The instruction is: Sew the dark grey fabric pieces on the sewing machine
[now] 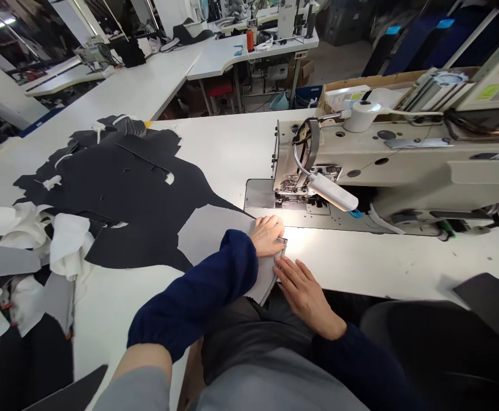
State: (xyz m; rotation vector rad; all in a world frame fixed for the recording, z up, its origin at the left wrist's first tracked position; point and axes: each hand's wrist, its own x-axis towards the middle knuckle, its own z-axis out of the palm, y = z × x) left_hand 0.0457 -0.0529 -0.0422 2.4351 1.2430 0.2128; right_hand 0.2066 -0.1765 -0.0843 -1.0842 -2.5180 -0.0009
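A light grey fabric piece point(215, 231) lies at the table's front edge, with its lower end hanging over the edge toward my lap. My left hand point(268, 235) rests on its right part, fingers curled and closed on the fabric near a dark-edged border. Against that same border, my right hand point(307, 294) lies with fingers stretched out, their tips touching the edge. Large black fabric pieces point(146, 194) spread out to the left, partly under the grey one. Just beyond my hands stands a sewing machine point(386, 165), its lamp point(332, 191) lighting the needle area.
White fabric scraps point(72, 242) and grey strips hang at the table's left side. A thread cone point(361, 114) sits on the machine, with a cardboard box point(326, 103) behind it. Another sewing table point(215, 63) stands farther back. A dark piece point(491, 297) lies at right.
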